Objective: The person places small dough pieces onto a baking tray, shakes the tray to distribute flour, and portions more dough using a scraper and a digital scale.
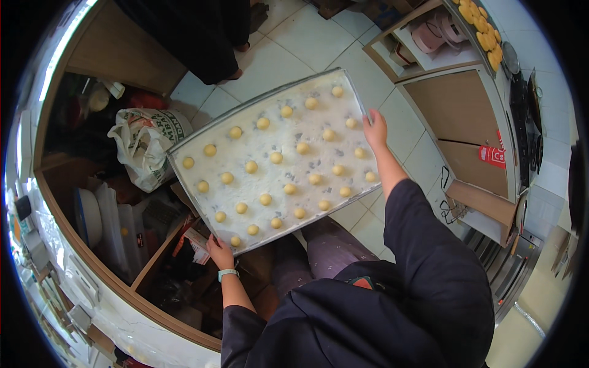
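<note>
Between my two hands I hold a large rectangular baking tray [270, 181], tilted in the view with its far right corner higher up. Several small round pale dough balls [277, 157] sit spaced in rows on its whitish, greasy-looking surface. My left hand [219, 253], with a pale band [227, 273] on the wrist, grips the tray's near left corner. My right hand [375, 130] is closed on the right edge, toward the far corner. The fingers under the tray are hidden on both sides.
At the left, open cupboard shelves hold a stuffed white plastic bag [147, 144] and upright plastic containers [113, 230]. Another person's dark-clothed legs [196, 37] stand beyond the tray on the tiled floor [310, 40]. To the right are a wooden cabinet [457, 116] and yellow baked pieces [481, 27].
</note>
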Motion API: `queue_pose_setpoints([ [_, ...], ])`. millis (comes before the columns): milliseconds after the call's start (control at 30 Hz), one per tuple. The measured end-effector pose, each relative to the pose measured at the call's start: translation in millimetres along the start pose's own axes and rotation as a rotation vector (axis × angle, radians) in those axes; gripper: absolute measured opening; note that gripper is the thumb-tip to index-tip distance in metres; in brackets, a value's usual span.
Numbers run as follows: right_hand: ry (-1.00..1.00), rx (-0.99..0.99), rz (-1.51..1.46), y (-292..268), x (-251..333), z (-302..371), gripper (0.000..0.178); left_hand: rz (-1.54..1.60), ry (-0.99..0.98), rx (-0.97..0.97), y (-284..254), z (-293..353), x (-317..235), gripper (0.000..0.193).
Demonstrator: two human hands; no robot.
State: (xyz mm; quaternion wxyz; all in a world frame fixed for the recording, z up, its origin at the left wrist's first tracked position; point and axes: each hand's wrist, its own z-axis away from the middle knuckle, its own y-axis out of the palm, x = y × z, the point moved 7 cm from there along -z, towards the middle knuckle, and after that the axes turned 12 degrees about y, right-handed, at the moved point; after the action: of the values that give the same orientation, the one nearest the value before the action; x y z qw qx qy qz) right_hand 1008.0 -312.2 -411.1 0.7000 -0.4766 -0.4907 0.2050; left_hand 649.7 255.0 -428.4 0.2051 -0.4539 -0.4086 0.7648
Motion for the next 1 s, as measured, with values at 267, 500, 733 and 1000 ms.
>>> queue_pose_setpoints([
  [267,0.256,0.13,-0.117,4,-58,51,0.018,0.65,-0.481,-0.184,14,-14,30,0.05],
  [500,0.077,-0.119,0.005,-14,-17,77,0.015,0.876,-0.637,-0.439,-26,8,16,0.055],
  [733,-0.01,-0.094,0.001,-62,21,113,0.017,0.927,-0.683,-0.464,-58,57,24,0.06],
  [1000,-0.195,-0.076,-0.005,-109,33,176,0.023,0.843,-0.702,-0.523,-88,189,45,0.066],
])
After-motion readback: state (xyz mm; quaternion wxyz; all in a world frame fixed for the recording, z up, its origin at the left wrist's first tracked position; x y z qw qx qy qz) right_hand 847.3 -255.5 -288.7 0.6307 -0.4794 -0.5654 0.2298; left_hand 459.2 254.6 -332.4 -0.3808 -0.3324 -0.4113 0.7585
